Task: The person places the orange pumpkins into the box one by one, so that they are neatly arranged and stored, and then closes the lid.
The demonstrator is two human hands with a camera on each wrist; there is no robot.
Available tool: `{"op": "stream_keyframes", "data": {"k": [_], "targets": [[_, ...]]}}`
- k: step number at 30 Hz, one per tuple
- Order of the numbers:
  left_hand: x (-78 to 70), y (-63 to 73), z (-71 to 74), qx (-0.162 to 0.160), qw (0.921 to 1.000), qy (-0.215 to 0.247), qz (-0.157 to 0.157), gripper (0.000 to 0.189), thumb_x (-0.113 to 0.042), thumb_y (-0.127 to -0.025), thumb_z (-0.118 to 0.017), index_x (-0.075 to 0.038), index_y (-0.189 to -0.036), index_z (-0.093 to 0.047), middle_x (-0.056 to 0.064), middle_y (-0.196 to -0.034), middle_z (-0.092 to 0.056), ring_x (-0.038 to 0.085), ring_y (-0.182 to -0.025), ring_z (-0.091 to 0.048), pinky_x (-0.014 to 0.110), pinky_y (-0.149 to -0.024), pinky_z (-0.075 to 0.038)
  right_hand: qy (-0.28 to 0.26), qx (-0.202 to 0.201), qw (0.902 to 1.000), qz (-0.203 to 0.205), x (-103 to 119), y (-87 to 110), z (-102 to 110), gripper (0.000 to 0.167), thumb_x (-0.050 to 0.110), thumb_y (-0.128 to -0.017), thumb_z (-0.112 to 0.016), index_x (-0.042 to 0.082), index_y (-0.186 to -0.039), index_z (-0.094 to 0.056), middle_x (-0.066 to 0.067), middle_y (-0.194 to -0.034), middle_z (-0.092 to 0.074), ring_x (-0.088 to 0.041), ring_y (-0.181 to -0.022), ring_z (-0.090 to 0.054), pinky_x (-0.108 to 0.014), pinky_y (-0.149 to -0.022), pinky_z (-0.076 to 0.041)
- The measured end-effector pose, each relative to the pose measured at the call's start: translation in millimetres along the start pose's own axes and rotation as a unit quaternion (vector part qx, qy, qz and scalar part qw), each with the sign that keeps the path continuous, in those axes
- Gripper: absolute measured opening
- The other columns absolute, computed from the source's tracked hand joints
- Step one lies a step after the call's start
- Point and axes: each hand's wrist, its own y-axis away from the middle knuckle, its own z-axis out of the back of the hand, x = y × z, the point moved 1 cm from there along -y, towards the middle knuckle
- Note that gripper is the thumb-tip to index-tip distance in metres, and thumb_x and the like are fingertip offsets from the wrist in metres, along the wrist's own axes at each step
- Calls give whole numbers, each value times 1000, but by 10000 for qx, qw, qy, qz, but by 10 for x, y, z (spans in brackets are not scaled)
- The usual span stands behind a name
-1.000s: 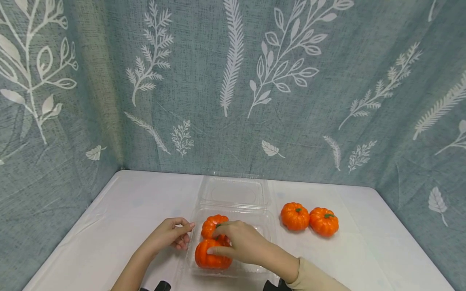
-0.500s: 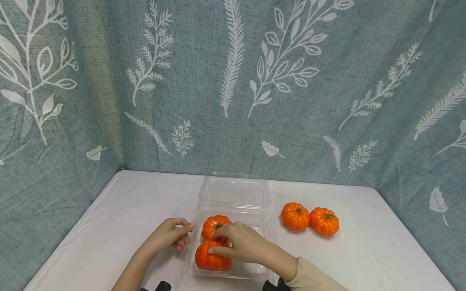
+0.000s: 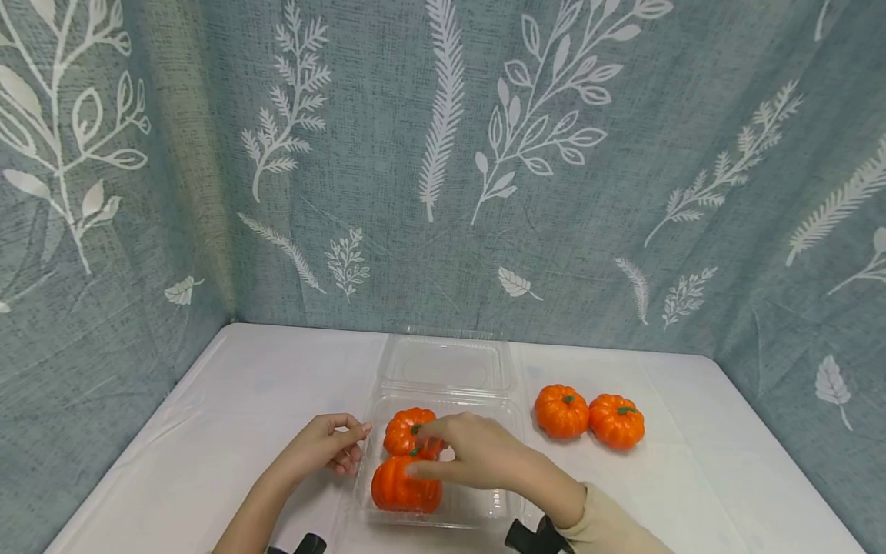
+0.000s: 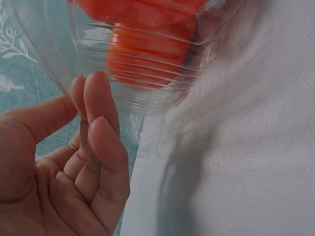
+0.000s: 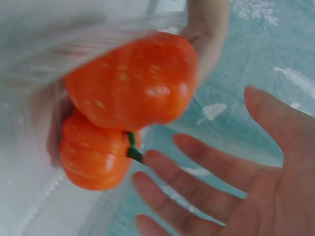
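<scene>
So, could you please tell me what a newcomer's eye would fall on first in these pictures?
Bright orange would probably catch the eye first: two pumpkins in the left half of the open clear container, and two more pumpkins side by side on the white table to its right. Next come the left hand at the container's left edge and the right hand, spread close to the pair inside.

Soft, even light covers the desk (image 3: 692,469); glints dot one pumpkin (image 5: 133,81). A blurry grey shadow (image 4: 182,182) crosses the left wrist view; the right wrist view looks hazy.
</scene>
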Motion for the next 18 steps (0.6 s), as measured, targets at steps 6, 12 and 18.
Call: {"op": "stream_keyframes", "data": {"k": [6,12,18], "targets": [[7,-8,-2,-19,10000,11,-6,34,-29,-93,-54,5,-90,-57,-1,-61,-57,8,-49,-56,23,-50,-48,105,260,9990,-351,-5,111,107,41,54,-86,-55,17,-100,-66,9,-87,-62,-1,-68,-51,-20,-58,-42],[11,-8,-2,9,10000,-13,-7,34,-30,-93,-54,4,-90,-57,-2,-61,-56,9,-49,-56,24,-50,-49,149,449,9975,-535,-39,241,198,36,51,-84,-58,20,-102,-63,8,-93,-61,-3,-69,-50,-22,-58,-42],[9,-4,2,66,9999,5,-88,32,-27,-94,-54,4,-90,-56,-1,-60,-56,9,-50,-57,23,-50,-49,93,365,9969,-692,-88,325,231,41,54,-84,-57,19,-106,-61,3,-100,-61,-7,-77,-56,-23,-60,-43]]}}
